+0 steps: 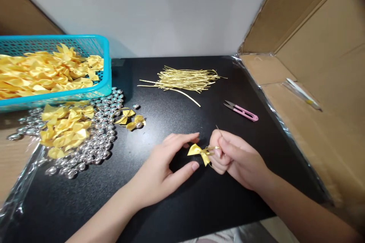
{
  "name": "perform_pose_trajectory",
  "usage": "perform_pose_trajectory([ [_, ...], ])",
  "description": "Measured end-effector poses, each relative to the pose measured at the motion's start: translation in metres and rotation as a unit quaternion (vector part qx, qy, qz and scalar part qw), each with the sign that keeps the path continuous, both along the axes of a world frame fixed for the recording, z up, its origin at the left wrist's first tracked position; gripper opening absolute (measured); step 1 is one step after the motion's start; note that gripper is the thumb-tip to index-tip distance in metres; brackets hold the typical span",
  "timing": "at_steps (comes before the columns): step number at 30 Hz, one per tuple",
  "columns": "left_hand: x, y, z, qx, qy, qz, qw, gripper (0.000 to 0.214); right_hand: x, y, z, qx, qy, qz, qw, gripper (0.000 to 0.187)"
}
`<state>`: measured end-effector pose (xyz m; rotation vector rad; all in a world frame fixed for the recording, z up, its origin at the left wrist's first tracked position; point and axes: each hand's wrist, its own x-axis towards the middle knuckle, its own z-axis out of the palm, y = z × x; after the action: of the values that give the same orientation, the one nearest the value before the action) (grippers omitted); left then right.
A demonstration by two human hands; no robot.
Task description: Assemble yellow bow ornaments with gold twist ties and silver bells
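A small yellow ribbon bow (199,153) sits between my two hands just above the black table (176,205). My right hand (236,159) is closed in a pinch on a thin gold wire tie wrapped round the bow's middle, and one wire end sticks up past the fingers. Beside the bow's left wing is my left hand (168,167), with finger and thumb spread apart on either side of it. Whether they touch the bow I cannot tell.
A bundle of gold wire ties (185,79) lies at the back. Pink thread snips (242,111) lie to the right. A turquoise basket (105,79) of yellow bows, loose bows (65,127) and several silver beads (99,140) lie left. Cardboard box (319,83) at right.
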<state>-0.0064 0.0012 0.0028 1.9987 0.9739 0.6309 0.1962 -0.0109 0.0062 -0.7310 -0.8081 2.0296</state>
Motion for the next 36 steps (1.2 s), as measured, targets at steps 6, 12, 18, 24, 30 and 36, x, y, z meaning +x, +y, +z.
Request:
perform_pose_trajectory([
  [6, 0.006, -0.001, -0.002, -0.060, -0.084, 0.031, 0.994, 0.011, 0.000, -0.003, 0.004, 0.051, -0.038, 0.024, 0.998, 0.034],
  [12, -0.004, -0.004, -0.001, 0.217, -0.118, 0.051, 0.968, 0.019, 0.009, -0.013, 0.014, 0.288, -0.228, -0.021, 0.930, 0.031],
  [18, -0.010, -0.012, 0.002, 0.340, -0.097, 0.046, 0.934, 0.018, 0.005, -0.018, -0.003, 0.275, -0.254, -0.229, 0.899, 0.028],
  [24, -0.011, -0.014, 0.003, 0.356, -0.091, 0.059, 0.928, 0.017, 0.021, 0.004, 0.013, 0.246, -0.143, -0.454, 0.844, 0.029],
  [30, -0.010, -0.010, -0.003, 0.359, -0.099, 0.050, 0.927, 0.016, 0.042, 0.018, 0.035, 0.172, -0.105, -0.561, 0.803, 0.044],
  [36, -0.005, -0.003, -0.009, 0.338, -0.088, 0.054, 0.936, 0.023, 0.033, 0.012, 0.034, 0.190, -0.068, -0.443, 0.874, 0.038],
])
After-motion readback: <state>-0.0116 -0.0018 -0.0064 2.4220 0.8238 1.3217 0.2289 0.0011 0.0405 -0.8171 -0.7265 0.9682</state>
